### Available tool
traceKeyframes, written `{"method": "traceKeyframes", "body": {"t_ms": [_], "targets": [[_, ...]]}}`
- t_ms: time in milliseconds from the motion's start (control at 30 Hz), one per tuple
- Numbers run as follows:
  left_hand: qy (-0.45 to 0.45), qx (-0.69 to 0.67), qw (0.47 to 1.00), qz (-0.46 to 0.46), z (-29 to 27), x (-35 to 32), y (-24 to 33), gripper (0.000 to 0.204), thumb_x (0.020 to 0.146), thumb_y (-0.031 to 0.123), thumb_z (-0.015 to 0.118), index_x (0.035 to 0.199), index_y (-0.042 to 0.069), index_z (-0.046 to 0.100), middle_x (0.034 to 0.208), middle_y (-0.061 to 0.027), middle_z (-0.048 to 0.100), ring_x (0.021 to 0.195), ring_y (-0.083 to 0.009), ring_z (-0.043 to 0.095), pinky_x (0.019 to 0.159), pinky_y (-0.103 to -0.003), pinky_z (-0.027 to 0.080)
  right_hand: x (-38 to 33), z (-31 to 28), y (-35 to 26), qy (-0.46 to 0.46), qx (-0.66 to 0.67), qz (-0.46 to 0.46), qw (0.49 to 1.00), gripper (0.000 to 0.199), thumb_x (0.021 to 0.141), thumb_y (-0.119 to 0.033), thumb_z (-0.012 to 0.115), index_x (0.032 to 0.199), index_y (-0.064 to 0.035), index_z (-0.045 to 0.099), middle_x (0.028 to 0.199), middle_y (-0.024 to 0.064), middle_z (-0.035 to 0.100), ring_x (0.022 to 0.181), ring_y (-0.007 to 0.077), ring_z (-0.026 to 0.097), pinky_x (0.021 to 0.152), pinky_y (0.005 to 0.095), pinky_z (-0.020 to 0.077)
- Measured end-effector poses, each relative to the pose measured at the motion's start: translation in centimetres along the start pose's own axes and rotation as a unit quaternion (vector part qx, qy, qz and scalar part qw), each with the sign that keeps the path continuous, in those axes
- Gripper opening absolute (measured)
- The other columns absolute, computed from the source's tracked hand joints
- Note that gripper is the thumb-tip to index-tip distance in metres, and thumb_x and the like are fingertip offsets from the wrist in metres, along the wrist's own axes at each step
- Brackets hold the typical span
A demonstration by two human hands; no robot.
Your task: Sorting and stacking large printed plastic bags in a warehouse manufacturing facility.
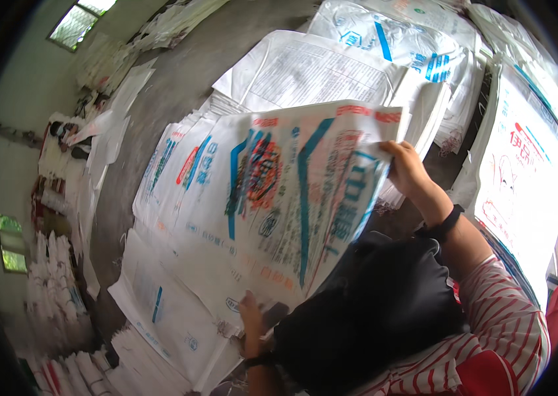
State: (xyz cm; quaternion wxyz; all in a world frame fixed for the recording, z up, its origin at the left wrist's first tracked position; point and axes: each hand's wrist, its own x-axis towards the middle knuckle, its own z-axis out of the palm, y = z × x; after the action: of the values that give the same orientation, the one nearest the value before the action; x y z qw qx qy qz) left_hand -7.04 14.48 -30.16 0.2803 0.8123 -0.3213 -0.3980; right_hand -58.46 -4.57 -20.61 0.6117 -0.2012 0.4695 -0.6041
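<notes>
A large white woven sack (pixel 279 218), printed in blue, red and orange, is partly lifted off a pile and curves up on its right side. My right hand (pixel 407 168) pinches the sack's upper right corner, thumb and fingers closed on its edge. At the sack's lower edge is my left hand (pixel 250 320), slightly blurred, its fingers closed on the edge. Beneath lie more flat white sacks (pixel 160 290). A black shape (pixel 371 310) between my arms hides part of the sack; I cannot tell what it is.
Beyond the lifted sack are stacks of flat white sacks (pixel 305 69) and plastic-covered sacks (pixel 398 39). Another tall stack (pixel 523 165) stands close on the right. Bundled sacks (pixel 55 270) line the left wall. Grey floor (pixel 124 152) runs between the piles.
</notes>
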Motion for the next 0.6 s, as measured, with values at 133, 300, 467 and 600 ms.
{"method": "traceKeyframes", "body": {"t_ms": [133, 300, 467, 600], "targets": [[-0.044, -0.271, 0.953, -0.127, 6.7, -5.0, 1.9, 0.053, 0.100, 0.041, 0.053, 0.118, -0.009, 0.056, 0.107, -0.0228, 0.067, 0.096, -0.0313, 0.067, 0.078, -0.044, 0.052, 0.0, -8.1, 1.1, 0.023, -0.248, 0.008, 0.969, 0.026, 0.093, -0.017, 0.057, 0.100, 0.0070, 0.063, 0.084, 0.0114, 0.067, 0.071, 0.0223, 0.068, 0.056, 0.0352, 0.0564], [-0.216, 0.051, 0.974, 0.042, 5.4, -4.1, 2.8, 0.079, 0.097, 0.064, 0.047, 0.123, -0.010, 0.057, 0.118, -0.0260, 0.065, 0.106, -0.0325, 0.065, 0.093, -0.040, 0.050, -2.8, -6.5, -3.2, 0.012, -0.220, -0.071, 0.973, 0.029, 0.097, -0.019, 0.051, 0.105, 0.0065, 0.064, 0.081, 0.0124, 0.067, 0.064, 0.0216, 0.066, 0.050, 0.0325, 0.0547], [-0.063, -0.028, 0.998, 0.014, 6.5, -3.7, 0.5, 0.069, 0.097, 0.054, 0.055, 0.111, -0.013, 0.059, 0.104, -0.0234, 0.068, 0.096, -0.0271, 0.067, 0.086, -0.037, 0.050, -1.8, -2.6, -6.2, 0.036, -0.181, -0.012, 0.983, 0.027, 0.098, -0.020, 0.054, 0.099, 0.0052, 0.063, 0.074, 0.0083, 0.063, 0.058, 0.0180, 0.061, 0.050, 0.0287, 0.0505], [-0.142, 0.018, 0.982, 0.127, 7.4, -5.0, 1.6, 0.051, 0.105, 0.036, 0.049, 0.126, -0.010, 0.052, 0.115, -0.0198, 0.067, 0.098, -0.0278, 0.067, 0.090, -0.036, 0.051, -0.1, -2.4, -8.5, 0.100, -0.071, -0.011, 0.992, 0.018, 0.096, -0.018, 0.061, 0.087, -0.0023, 0.061, 0.063, -0.0002, 0.048, 0.051, 0.0116, 0.045, 0.046, 0.0262, 0.0388]]}}
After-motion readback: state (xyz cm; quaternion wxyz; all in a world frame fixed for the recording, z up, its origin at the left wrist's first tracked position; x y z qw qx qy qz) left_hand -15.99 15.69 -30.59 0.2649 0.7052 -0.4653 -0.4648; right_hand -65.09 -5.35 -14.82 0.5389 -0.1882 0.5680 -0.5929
